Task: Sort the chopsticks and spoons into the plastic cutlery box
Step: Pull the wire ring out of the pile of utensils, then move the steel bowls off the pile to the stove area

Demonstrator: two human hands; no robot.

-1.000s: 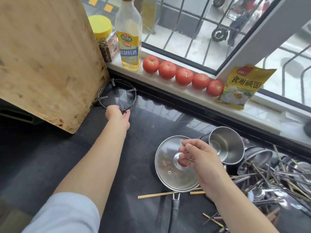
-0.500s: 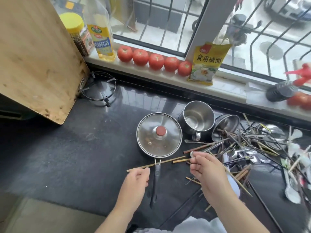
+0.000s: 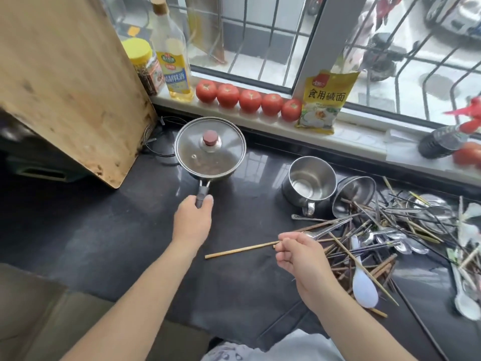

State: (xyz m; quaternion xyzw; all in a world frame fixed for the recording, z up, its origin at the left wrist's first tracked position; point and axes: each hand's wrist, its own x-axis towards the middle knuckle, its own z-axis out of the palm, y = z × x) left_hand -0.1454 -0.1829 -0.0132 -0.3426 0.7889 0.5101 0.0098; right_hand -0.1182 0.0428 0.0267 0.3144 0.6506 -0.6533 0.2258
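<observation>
Left hand on the pan, right hand at the cutlery pile.

Your left hand (image 3: 192, 222) grips the handle of the lidded saucepan (image 3: 210, 151) at the back of the counter (image 3: 78, 230). Your right hand (image 3: 299, 252), fingers curled, pinches the end of a wooden chopstick (image 3: 240, 251) lying flat, pointing left. The chopsticks and spoons pile (image 3: 385, 235) sprawls just right of that hand.
</observation>
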